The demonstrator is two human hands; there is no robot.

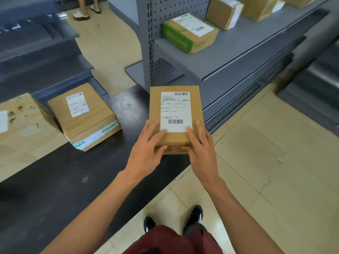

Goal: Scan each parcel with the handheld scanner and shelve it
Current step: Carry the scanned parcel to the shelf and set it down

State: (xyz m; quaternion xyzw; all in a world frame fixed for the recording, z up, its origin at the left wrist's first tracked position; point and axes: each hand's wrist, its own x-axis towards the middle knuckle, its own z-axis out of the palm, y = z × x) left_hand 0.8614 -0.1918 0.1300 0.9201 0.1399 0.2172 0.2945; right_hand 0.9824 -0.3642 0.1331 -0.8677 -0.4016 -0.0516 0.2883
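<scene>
A small brown cardboard parcel [176, 118], long side pointing away from the person, carries a white label [175, 111] with one barcode at its far edge and another near its close edge; it is held in the air above the edge of a dark counter [60, 180], in front of grey shelves [229, 52] bearing other boxes. The left hand [146, 153] and right hand [201, 153] grip its near end from either side, fingers laid over the top face and thumbs curled onto the near end face.
</scene>
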